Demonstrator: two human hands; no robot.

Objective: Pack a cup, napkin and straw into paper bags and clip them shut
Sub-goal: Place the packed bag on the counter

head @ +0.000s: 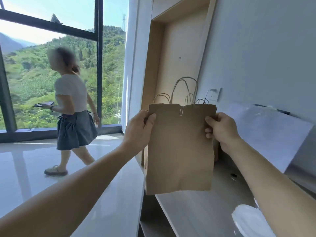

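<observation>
A brown paper bag [179,149] hangs upright in the air above the pale counter [205,211]. Its top edge is folded flat and a white paper clip [181,111] sits on that edge near the middle. My left hand [140,132] grips the bag's upper left side, thumb in front. My right hand [220,129] grips the upper right side the same way. Behind the held bag, twine handles of other paper bags [186,89] stick up. What is inside the bag is hidden.
A person in a white top and grey skirt [73,113] walks across the glossy floor at left, by a large window. A white sheet [268,134] leans against the wall at right. A white round object [249,221] lies on the counter under my right forearm.
</observation>
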